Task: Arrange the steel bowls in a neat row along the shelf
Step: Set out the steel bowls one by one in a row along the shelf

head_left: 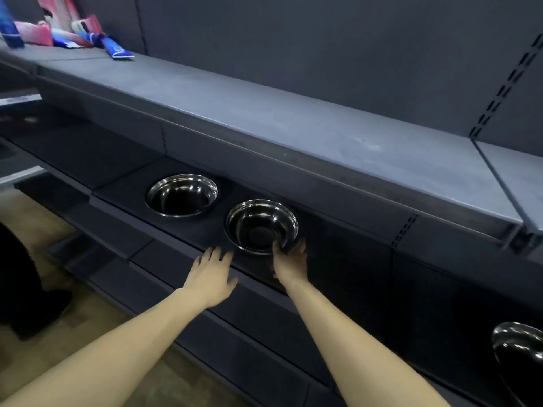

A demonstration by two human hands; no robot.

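Two shiny steel bowls stand upright side by side on a dark shelf: the left bowl and the right bowl, a small gap between them. My right hand grips the near right rim of the right bowl, thumb inside it. My left hand hovers with fingers spread at the shelf's front edge, just left of that bowl, holding nothing. A third steel bowl sits lower down at the far right, cut off by the frame edge.
A wide grey shelf overhangs the bowls' shelf from above. Pink and blue packets lie at its far left end. More dark shelves step down below the hands. Wooden floor shows at the left.
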